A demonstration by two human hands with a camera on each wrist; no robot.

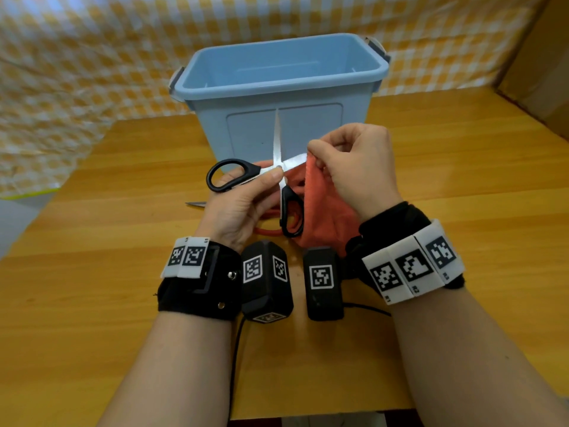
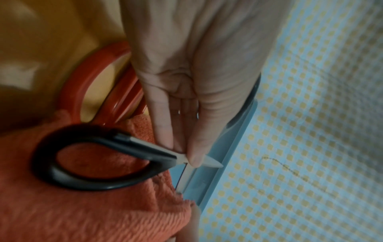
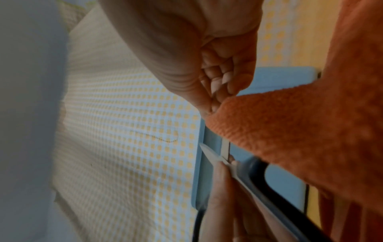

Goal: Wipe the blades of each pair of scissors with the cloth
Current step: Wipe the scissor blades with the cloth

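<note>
My left hand [image 1: 246,192] pinches black-handled scissors [image 1: 229,174] near the pivot, holding them spread wide above the table. One blade [image 1: 277,140] points up, the other [image 1: 295,161] points right. My right hand [image 1: 348,161] pinches the orange cloth [image 1: 326,211] round that right blade, hiding its tip. In the left wrist view the thumb and fingers [image 2: 194,147] pinch the pivot beside the black handle loop [image 2: 82,157]. In the right wrist view the cloth [image 3: 290,131] drapes from my curled fingers [image 3: 217,85]. Red-handled scissors [image 1: 268,229] lie on the table under my hands, their blade tip [image 1: 195,204] poking out left.
A light blue plastic bin [image 1: 277,87] stands open just behind my hands on the wooden table [image 1: 123,303]. A yellow checked cloth [image 1: 77,72] hangs behind it. A cardboard box [image 1: 542,72] sits at the far right.
</note>
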